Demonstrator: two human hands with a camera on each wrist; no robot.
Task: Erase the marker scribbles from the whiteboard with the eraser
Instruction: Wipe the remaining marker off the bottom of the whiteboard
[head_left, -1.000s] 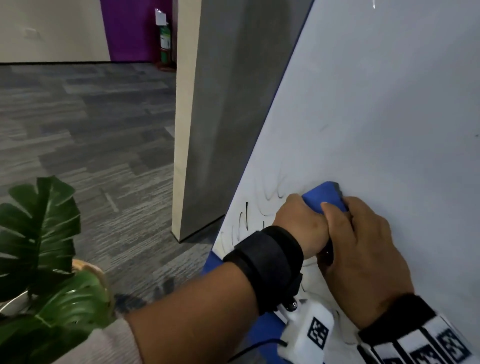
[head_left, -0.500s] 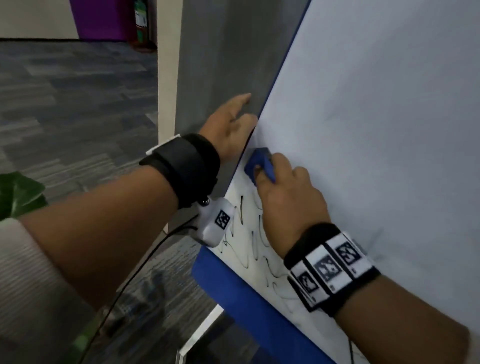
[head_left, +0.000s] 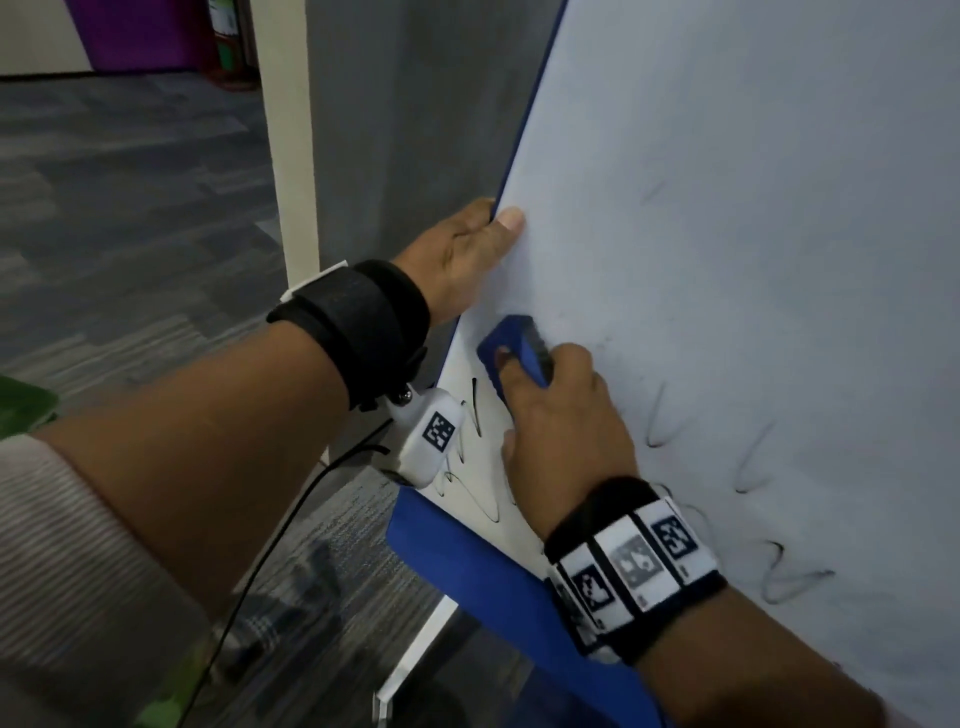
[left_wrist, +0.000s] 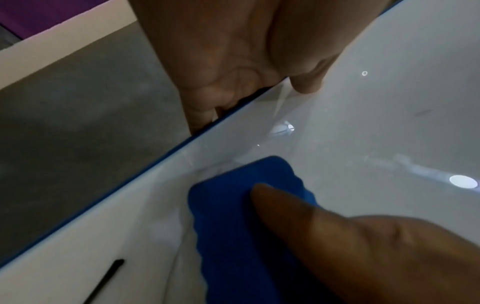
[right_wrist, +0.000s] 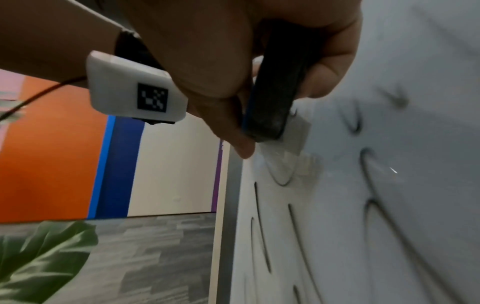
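Note:
The whiteboard (head_left: 727, 260) stands tilted at the right, with black marker scribbles (head_left: 662, 421) across its lower part, also visible in the right wrist view (right_wrist: 369, 185). My right hand (head_left: 545, 374) grips the blue eraser (head_left: 511, 338) and presses its dark felt side (right_wrist: 275, 98) against the board near the left edge, just above the scribbles. My left hand (head_left: 493, 218) grips the board's blue left edge above the eraser. Its thumb lies on the white face and its fingers curl behind (left_wrist: 259, 92). The eraser (left_wrist: 226, 216) lies just below that hand.
A blue tray (head_left: 467, 561) runs along the board's bottom edge, above a white stand leg (head_left: 415, 654). A cream and grey pillar (head_left: 291, 156) rises close behind the board's left edge. A green plant leaf (right_wrist: 44, 257) sits low on the left over grey carpet.
My left hand left the eraser, rose to the board's left edge and now grips it. My right hand kept the eraser and has slid it up toward that edge.

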